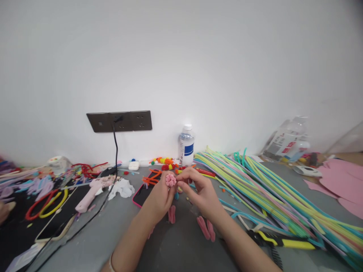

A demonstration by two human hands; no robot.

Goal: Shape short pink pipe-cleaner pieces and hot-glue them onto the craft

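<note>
A small pink pipe-cleaner flower (170,180) with bunched, rounded petals sits in my left hand (162,192), whose fingers are closed around it from the left. My right hand (197,189) has its thumb and index finger pinched together at the flower's right edge. What lies between those fingertips is too small to make out. Below my hands, folded pink pipe-cleaner pieces (206,228) lie on the grey table, and a similar pink piece (171,214) lies just under my left hand.
Long pastel pipe cleaners (272,189) spread across the right side, beside a yellow-and-black tool (286,241). A water bottle (186,145) stands at the wall. On the left are a pink glue gun (87,196), a black cable (99,211), phones and scissors (53,204). Another person's hand (5,211) shows at far left.
</note>
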